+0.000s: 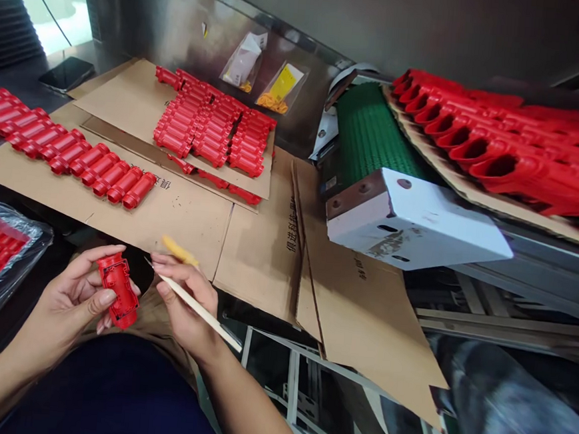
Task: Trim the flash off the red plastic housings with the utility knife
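My left hand is closed around a red plastic housing, its hollow, ribbed side turned up toward me. Fingers and thumb grip it along both long sides. Close by on the right, my right hand pinches a slim cream-coloured pen-like tool with a thin pointed tip. The tip points at the housing but appears apart from it. A yellow finger cot covers one finger of this hand. Beyond the hands, a row of similar red housings lies on a cardboard sheet.
More red housings sit in rows on stacked cardboard. At right, red parts rest on cardboard over a green conveyor belt with a white metal end. A plastic-lined bin stands left. A phone lies behind.
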### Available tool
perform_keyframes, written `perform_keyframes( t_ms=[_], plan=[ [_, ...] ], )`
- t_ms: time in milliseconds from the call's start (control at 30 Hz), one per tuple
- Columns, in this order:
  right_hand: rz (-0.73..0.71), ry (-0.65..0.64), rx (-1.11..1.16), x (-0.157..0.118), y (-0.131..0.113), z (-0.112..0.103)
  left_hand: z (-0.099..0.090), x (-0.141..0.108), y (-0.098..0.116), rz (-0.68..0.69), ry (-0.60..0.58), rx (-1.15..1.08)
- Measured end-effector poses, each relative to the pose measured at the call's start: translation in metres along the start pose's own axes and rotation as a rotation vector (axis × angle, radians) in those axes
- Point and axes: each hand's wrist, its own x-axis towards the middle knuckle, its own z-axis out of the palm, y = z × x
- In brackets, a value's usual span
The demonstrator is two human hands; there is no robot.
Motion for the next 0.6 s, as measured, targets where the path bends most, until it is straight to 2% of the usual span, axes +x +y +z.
perform_keyframes(
  t_ms=[100,200,367,600],
  plan=[
    [-0.276,-0.124,-0.231,-0.004,-0.013,-0.014,0.0,0.0,0.0,0.116,0.045,0.048],
    [-0.383,-0.204,-0.271,-0.009,-0.021,-0.018,0.0,0.0,0.0,0.192,0.072,0.092],
    [-0.448,-0.209,-0.305,-0.013,-0.016,-0.015,-0.002,0.003,0.0,0.141,0.014,0.027],
    [-0.423,-0.219,-0.265,-0.012,-0.017,-0.017,-0.001,0.003,0.001,0.131,-0.008,-0.012]
  ],
)
